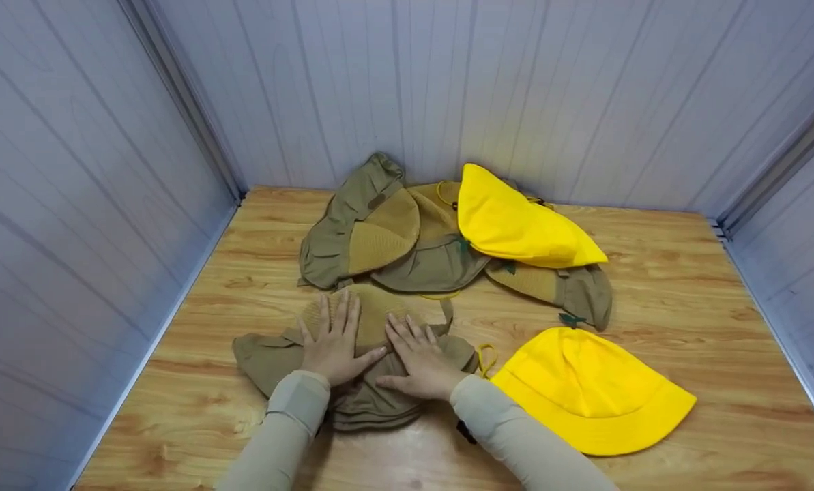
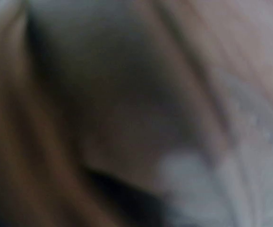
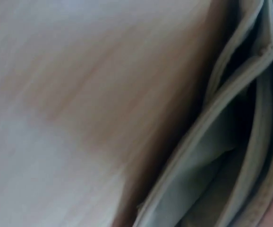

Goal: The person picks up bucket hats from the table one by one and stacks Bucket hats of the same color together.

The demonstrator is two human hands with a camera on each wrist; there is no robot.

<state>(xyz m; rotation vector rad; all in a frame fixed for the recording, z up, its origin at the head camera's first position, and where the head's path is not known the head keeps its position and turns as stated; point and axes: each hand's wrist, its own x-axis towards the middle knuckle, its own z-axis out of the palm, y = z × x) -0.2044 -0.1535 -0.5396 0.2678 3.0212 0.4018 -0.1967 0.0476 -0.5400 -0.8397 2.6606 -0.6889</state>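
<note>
A khaki hat with a tan corduroy crown lies at the front of the table, its brim in folds. My left hand rests on its left part with the fingers straight and spread. On the right part lies my right hand, flat too, its fingers pointing away from me. The thumbs point toward each other. In the right wrist view, folded brim layers stand beside the wood surface. The left wrist view is too blurred to make out details.
Behind lies a pile of khaki hats with a yellow hat on top, against the back wall. Another yellow hat with a green leaf tip sits right of my right forearm. Walls enclose the wooden table left and right.
</note>
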